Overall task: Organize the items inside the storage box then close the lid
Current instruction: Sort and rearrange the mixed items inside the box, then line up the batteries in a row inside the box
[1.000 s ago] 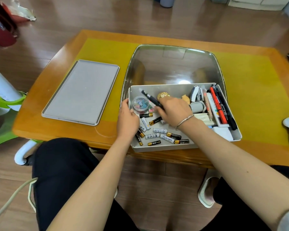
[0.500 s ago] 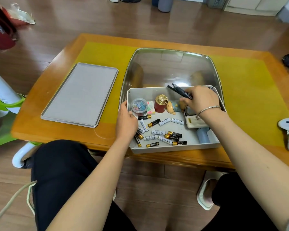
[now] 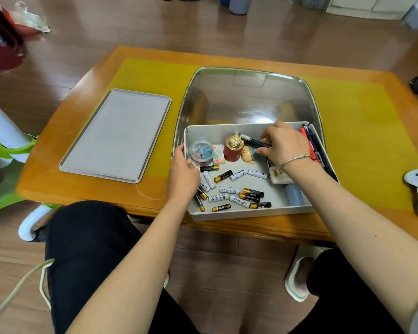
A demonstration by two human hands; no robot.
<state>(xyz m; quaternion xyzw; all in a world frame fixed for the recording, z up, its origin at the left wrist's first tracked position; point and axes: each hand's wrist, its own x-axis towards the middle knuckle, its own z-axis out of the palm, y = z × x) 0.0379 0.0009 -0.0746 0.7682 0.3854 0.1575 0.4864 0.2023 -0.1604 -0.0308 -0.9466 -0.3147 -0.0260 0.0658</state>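
Progress so far: roughly halfway, at a guess. Storage box (image 3: 251, 214) sitting at the near edge of the counter (image 3: 362, 131), right in front of the knees, long axis running left to right. Lid (image 3: 116, 135) off and lying flat on the counter to the left, well apart from the box, long side running away from the camera and leaning a bit right. So closing not started yet.

Inside: pens (image 3: 315, 150) already lined up along the right wall, pointing front to back. Clip tub (image 3: 200, 153), red bottle (image 3: 232, 148) and little figurine (image 3: 248, 154) grouped at the back. Batteries (image 3: 232, 189) loose all over the floor of the box, pointing every which way, so plenty left to sort there.

Left hand (image 3: 182, 174) gripping the left wall of the box, fingers curled over the rim. Right hand (image 3: 284, 144) at the back of the box, fingers pinching a black pen (image 3: 252, 140) lying almost level, free end aimed left and slightly back. Probably headed for the pen row.
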